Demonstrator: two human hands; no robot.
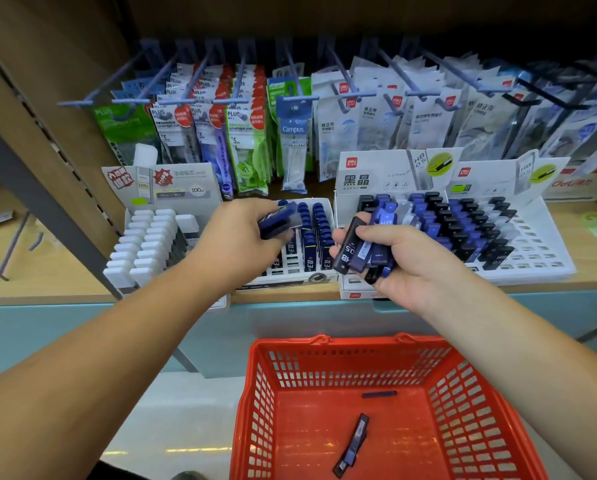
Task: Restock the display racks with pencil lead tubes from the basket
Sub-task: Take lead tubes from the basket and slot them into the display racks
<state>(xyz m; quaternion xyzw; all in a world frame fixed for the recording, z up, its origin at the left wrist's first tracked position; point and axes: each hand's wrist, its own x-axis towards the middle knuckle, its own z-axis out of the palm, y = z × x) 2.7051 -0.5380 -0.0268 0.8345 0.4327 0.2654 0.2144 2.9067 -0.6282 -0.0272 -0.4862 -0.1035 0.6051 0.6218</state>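
My left hand [245, 233] grips a few dark blue lead tubes [278, 221] above the middle display rack [319, 277], whose slots hold blue-capped tubes. My right hand [394, 261] clutches a bunch of black and blue lead tubes [357, 252] in front of the white rack [546, 268] on the right, which is partly filled with black, blue and clear tubes. Below, the red basket [324, 372] holds a black tube [354, 445] lying on its floor and a dark blue tube [379, 394] near its back wall.
A rack of white-capped tubes [144, 244] stands on the left of the wooden shelf [47, 271]. Packets of correction tape [376, 123] hang on hooks behind the racks. A grey shelf upright [47, 202] slants down at the left.
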